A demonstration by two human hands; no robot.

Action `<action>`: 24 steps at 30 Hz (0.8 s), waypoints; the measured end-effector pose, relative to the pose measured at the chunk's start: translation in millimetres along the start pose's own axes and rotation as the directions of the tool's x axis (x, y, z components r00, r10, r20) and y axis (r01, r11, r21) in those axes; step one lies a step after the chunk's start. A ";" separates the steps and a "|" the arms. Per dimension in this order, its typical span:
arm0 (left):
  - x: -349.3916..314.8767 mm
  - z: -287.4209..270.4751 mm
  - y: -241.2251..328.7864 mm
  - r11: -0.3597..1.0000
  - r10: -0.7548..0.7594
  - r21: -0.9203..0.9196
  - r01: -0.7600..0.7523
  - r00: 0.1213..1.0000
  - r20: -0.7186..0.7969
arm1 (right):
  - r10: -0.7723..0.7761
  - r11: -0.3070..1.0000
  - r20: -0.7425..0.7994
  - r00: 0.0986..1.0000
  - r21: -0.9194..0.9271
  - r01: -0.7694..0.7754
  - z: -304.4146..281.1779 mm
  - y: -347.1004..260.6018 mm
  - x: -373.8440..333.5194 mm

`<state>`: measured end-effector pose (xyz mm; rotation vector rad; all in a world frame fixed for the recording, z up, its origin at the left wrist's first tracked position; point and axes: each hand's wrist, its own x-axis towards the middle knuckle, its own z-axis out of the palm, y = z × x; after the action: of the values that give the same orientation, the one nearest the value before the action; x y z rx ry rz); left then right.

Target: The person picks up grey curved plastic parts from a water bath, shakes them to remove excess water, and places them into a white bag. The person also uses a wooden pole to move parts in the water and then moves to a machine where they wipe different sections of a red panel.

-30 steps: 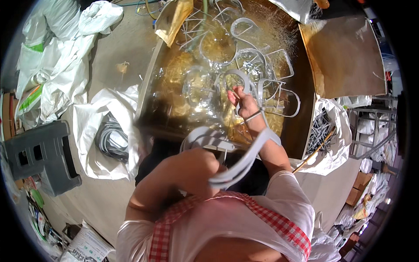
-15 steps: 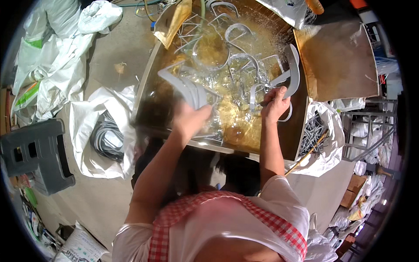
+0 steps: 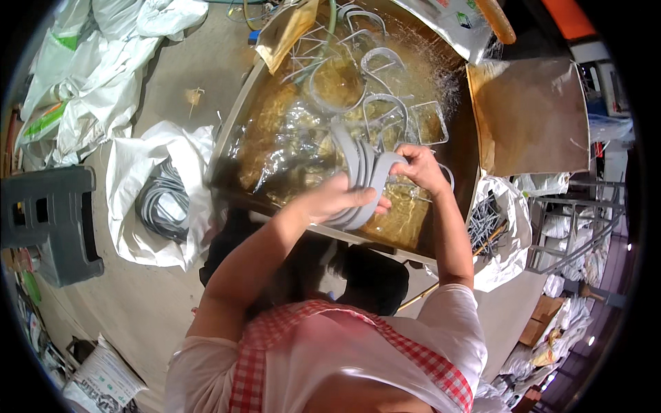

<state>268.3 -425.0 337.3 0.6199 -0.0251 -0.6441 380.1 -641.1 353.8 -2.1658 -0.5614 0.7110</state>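
Bundle of curved grey strips (image 3: 361,165), nested side by side, is held over the near part of a water tank (image 3: 237,113); whether it touches the water, I cannot tell. At its 8 o'clock, the left hand (image 3: 337,198) is closed around the strips. Between 2 and 3 o'clock, the right hand (image 3: 418,167) grips the upper end of the strips with bent fingers. Toward 12 o'clock, other curved grey pieces (image 3: 383,51) lie in the water, and a green hose (image 3: 332,20) hangs there. At 2 o'clock stands a brown panel (image 3: 533,117). At 9 o'clock, a white sack (image 3: 120,199) contains coiled grey strips (image 3: 155,206).
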 end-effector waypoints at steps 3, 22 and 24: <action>-5.0 4.0 -1.7 0.997 -0.073 -0.026 0.078 0.984 0.160 | 0.036 0.995 -0.001 0.999 0.089 -0.035 16.4 11.1 8.9; -46.5 -5.7 20.7 0.670 -0.532 0.736 0.099 0.755 0.383 | 0.347 0.393 0.624 0.700 0.581 -0.713 134.3 101.9 115.3; -49.0 -5.3 24.9 0.644 -0.540 0.762 0.064 0.744 0.394 | 0.472 0.303 0.608 0.638 0.568 -0.765 150.3 63.3 113.6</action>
<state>243.7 -378.8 354.6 1.1747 -0.8285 -1.1938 378.0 -531.8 187.9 -1.2890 0.5199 1.4543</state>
